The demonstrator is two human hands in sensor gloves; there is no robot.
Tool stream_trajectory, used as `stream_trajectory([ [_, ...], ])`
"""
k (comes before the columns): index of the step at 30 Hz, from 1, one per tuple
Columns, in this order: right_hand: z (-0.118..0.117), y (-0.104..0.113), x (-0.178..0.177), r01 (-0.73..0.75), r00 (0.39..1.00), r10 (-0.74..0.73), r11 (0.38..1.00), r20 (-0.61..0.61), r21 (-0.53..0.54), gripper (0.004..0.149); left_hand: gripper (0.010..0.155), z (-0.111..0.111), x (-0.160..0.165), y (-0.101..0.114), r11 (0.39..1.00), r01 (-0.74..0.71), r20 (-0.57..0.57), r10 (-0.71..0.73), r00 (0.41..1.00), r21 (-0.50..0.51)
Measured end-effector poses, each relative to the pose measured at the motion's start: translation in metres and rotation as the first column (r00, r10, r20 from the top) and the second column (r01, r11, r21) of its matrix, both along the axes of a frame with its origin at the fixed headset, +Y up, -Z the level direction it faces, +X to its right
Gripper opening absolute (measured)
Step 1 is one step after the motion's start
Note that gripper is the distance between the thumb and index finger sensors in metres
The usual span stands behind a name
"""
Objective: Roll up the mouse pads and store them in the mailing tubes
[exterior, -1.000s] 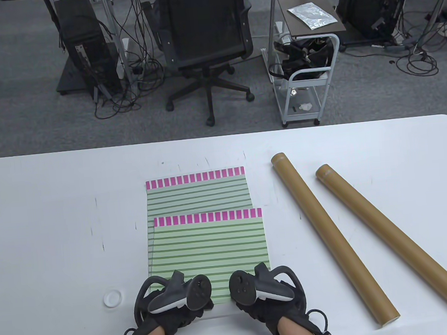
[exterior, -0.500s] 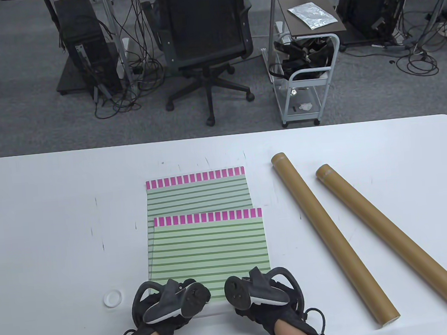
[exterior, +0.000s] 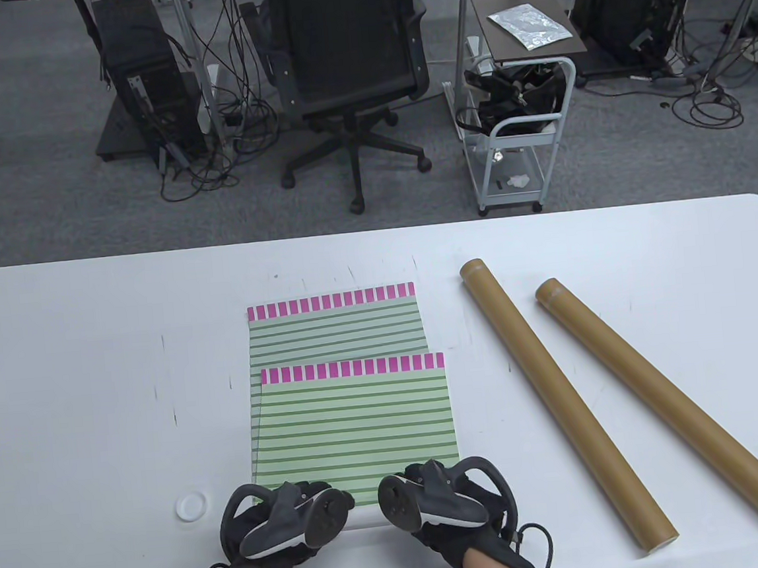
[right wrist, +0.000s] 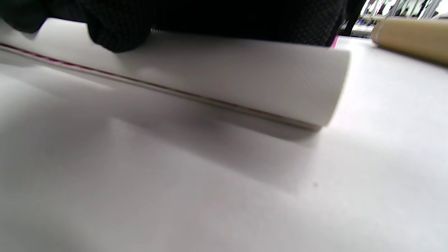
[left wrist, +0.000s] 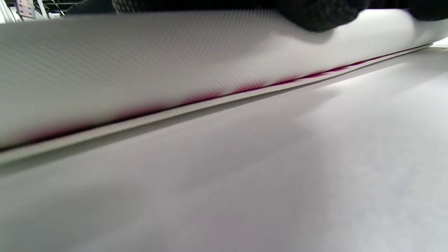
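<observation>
Two green-striped mouse pads with pink top bands lie stacked on the white table. The upper pad (exterior: 355, 425) overlaps the lower pad (exterior: 333, 328). My left hand (exterior: 287, 524) and right hand (exterior: 438, 501) grip the upper pad's near edge and curl it up and over. The wrist views show its white underside (left wrist: 140, 63) (right wrist: 245, 80) curved under my fingertips (left wrist: 315, 15) (right wrist: 115, 35), lifted off the pad below. Two brown mailing tubes (exterior: 561, 400) (exterior: 676, 417) lie diagonally to the right.
A white round cap (exterior: 191, 506) lies left of my left hand. The table's far edge (exterior: 348, 235) faces an office chair (exterior: 346, 55) and a small cart (exterior: 517, 119) on the floor.
Both hands have drawn slightly toward me and tilted, lifting and curling the near edge of the upper pad so its white underside shows. The tubes and the lower pad have not moved.
</observation>
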State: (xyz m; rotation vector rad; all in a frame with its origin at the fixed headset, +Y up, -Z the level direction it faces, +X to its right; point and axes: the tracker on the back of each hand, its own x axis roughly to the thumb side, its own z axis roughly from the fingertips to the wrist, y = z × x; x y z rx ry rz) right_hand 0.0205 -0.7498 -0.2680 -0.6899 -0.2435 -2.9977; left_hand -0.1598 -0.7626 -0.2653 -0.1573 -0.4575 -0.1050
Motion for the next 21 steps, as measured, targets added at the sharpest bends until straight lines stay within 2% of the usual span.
stream_trajectory([
  [3,0.003,-0.004,-0.001,-0.033,0.999,0.033,0.999,0.02,-0.002,0.052,0.045,0.001,-0.001,-0.001,1.0,-0.019,0.007,0.019,1.0,0.005],
  [5,0.004,-0.002,-0.002,-0.046,0.999,0.046,0.999,0.02,0.02,0.051,0.044,0.002,-0.002,0.0,0.998,-0.059,0.004,0.059,0.998,-0.036],
  [7,0.005,-0.002,-0.004,-0.049,0.999,0.049,0.999,0.019,-0.009,0.05,0.044,0.003,-0.001,0.0,0.998,-0.049,0.0,0.049,0.999,-0.05],
  [14,0.011,-0.006,-0.012,-0.128,0.992,0.128,0.99,-0.001,0.057,0.049,0.042,0.001,-0.006,-0.001,0.993,-0.086,-0.055,0.082,0.995,-0.075],
  [17,0.012,-0.007,-0.014,-0.158,0.987,0.16,0.985,-0.013,0.074,0.049,0.045,0.0,-0.01,0.0,0.995,-0.084,-0.059,0.081,0.995,-0.045],
  [21,0.011,-0.007,-0.013,-0.149,0.989,0.15,0.987,-0.013,0.054,0.049,0.043,-0.003,-0.019,0.0,0.976,-0.194,-0.061,0.189,0.98,-0.1],
])
